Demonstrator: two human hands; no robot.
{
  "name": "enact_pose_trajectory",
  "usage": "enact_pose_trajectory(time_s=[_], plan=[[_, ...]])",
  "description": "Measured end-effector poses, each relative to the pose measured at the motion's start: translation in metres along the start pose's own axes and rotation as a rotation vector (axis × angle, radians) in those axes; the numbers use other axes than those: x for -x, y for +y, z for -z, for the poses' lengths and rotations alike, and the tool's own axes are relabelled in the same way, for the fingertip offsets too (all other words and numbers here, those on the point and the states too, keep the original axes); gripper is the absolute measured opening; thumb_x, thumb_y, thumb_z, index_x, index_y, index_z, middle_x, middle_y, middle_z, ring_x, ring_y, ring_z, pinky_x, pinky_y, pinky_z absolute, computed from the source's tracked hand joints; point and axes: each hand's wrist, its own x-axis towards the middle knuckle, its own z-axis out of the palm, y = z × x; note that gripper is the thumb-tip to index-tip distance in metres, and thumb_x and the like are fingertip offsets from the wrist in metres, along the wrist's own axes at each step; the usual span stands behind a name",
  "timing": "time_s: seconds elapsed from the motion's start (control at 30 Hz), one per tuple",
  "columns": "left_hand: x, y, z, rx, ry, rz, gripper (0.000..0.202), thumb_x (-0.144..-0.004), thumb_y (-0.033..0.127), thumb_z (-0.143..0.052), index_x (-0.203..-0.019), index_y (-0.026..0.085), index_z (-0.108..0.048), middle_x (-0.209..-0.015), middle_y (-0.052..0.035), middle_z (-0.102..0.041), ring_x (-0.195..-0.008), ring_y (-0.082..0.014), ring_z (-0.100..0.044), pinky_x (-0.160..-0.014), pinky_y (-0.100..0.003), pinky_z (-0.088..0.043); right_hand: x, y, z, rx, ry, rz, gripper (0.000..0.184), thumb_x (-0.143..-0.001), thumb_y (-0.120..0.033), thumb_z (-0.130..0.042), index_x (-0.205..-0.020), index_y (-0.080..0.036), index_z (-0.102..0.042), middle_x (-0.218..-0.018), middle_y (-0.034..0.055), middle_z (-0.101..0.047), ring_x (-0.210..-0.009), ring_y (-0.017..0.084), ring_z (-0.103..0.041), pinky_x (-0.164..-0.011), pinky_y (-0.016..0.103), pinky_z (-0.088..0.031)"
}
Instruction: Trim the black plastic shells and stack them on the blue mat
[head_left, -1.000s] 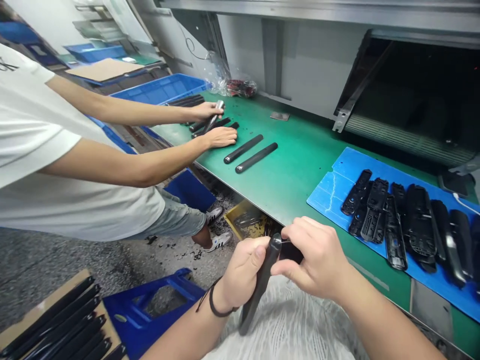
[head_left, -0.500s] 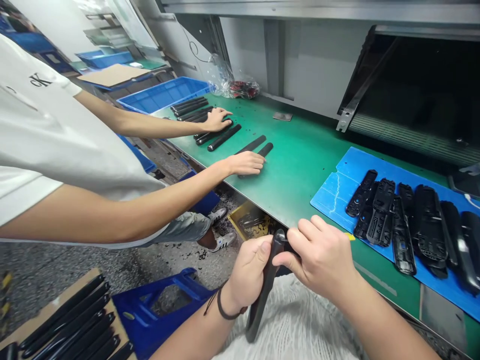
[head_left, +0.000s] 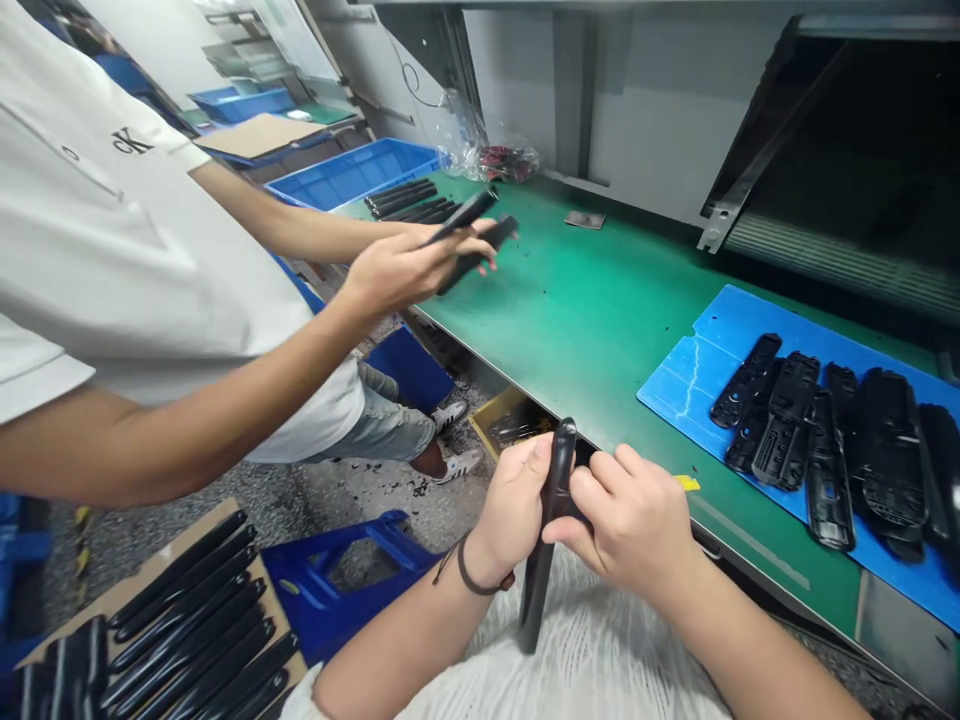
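Note:
My left hand is closed round the middle of a long black plastic casing, held nearly upright above my lap at the green table's front edge. My right hand pinches the same casing near its upper end, fingers curled against it. A black band circles my left wrist. On the blue mat to the right lie several black casing halves.
A co-worker in a white shirt stands left, a hand lifting black casings above the green table. More casings lie by a blue crate. A cardboard tray of casings and a blue stool sit lower left.
The co-worker picked the casings off the table and raised them. My hands turned the casing more upright and lifted it slightly. The view has shifted a little.

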Motion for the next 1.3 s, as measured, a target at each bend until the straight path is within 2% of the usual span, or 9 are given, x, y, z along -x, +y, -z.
enact_pose_trajectory(time_s=[0.33, 0.7, 1.13, 1.3], plan=[[-0.007, 0.001, -0.006, 0.130, 0.096, -0.003, 0.057, -0.098, 0.067, -0.054, -0.071, 0.016, -0.055, -0.062, 0.0007, -0.048, -0.053, -0.0102, -0.039, -0.050, -0.025, -0.033, 0.012, -0.008, -0.005, -0.083, -0.066, -0.018, 0.062, -0.107, -0.065, -0.026, -0.075, -0.021, -0.055, -0.071, 0.0035, -0.050, -0.070, 0.019, -0.033, -0.063, 0.036, -0.019], [-0.015, -0.006, -0.001, 0.309, 0.147, 0.006, 0.053, -0.097, 0.064, -0.057, -0.074, 0.017, -0.055, -0.055, 0.0051, -0.042, -0.044, -0.0067, -0.034, -0.043, -0.022, -0.027, 0.017, -0.016, -0.013, -0.130, -0.113, 0.005, 0.058, -0.108, -0.062, -0.031, -0.073, -0.021, -0.052, -0.070, 0.0033, -0.049, -0.071, 0.020, -0.034, -0.062, 0.036, -0.018], [-0.021, -0.006, 0.004, 0.322, 0.199, 0.009, 0.055, -0.096, 0.067, -0.057, -0.074, 0.017, -0.057, -0.054, 0.0043, -0.046, -0.042, -0.0067, -0.037, -0.043, -0.021, -0.030, 0.021, -0.019, -0.016, -0.118, -0.184, 0.046, 0.055, -0.109, -0.059, -0.031, -0.074, -0.022, -0.051, -0.072, 0.0029, -0.048, -0.072, 0.020, -0.035, -0.063, 0.036, -0.019], [-0.033, 0.001, 0.013, 0.334, 0.240, 0.001, 0.056, -0.093, 0.069, -0.060, -0.074, 0.016, -0.060, -0.051, 0.0050, -0.044, -0.040, -0.0069, -0.038, -0.040, -0.020, -0.030, 0.028, -0.027, -0.019, -0.159, -0.230, 0.083, 0.060, -0.105, -0.069, -0.031, -0.073, -0.022, -0.051, -0.071, 0.0028, -0.048, -0.071, 0.020, -0.034, -0.063, 0.037, -0.017]])
